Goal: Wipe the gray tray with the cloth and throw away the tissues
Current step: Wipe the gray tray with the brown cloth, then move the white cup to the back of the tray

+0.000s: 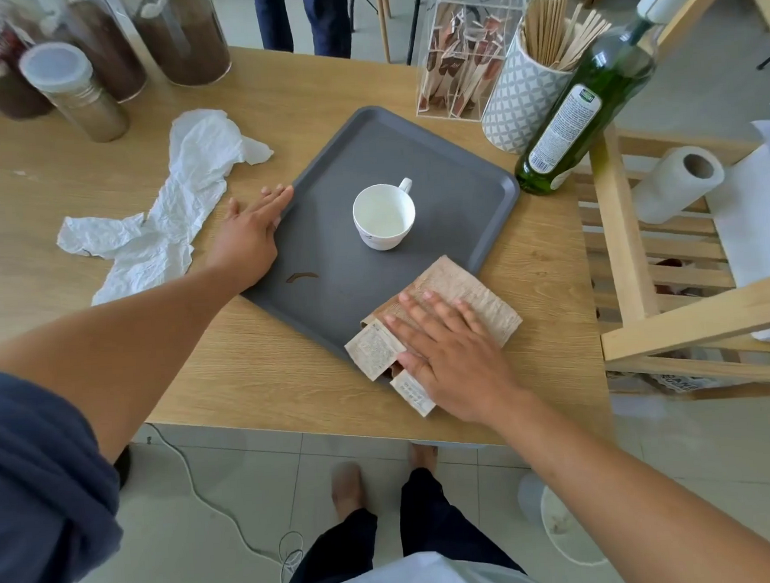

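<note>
The gray tray [449, 188] lies angled on the wooden table, a white cup [384, 216] near its middle and a small brown stain [302, 276] near its front left edge. My left hand [253, 231] rests flat on the tray's left rim, fingers spread. My right hand [450, 355] presses flat on a folded beige cloth [464, 286] at the tray's near corner; white tags [373, 348] stick out from under the cloth. Crumpled white tissues [166, 214] lie on the table left of the tray.
Coffee jars [183, 37] and a lidded shaker [78, 93] stand at back left. A sachet holder [464, 61], stirrer cup [524, 98] and green bottle [588, 107] crowd the tray's right. A wooden rack holds a paper roll [674, 183]. A white bin [569, 532] sits on the floor.
</note>
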The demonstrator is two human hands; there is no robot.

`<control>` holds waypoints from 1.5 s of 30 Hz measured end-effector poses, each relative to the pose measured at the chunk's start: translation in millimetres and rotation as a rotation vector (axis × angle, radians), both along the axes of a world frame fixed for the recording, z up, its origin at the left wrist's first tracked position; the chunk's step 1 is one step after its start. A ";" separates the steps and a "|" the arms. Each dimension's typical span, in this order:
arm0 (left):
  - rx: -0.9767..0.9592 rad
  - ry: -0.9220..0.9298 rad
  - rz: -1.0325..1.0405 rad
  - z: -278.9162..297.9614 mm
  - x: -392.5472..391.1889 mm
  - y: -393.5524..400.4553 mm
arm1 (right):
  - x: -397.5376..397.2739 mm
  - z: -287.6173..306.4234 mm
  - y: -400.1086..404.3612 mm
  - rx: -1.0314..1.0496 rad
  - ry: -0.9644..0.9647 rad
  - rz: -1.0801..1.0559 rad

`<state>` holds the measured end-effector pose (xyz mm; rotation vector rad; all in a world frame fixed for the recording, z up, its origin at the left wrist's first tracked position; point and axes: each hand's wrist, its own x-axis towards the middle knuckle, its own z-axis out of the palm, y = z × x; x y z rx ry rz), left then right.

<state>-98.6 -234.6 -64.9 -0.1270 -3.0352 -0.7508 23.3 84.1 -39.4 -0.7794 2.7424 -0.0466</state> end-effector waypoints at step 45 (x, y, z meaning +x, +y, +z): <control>0.176 -0.163 -0.220 32.7 -86.3 120.2 | -176.8 1.2 5.9 -0.480 0.071 -0.464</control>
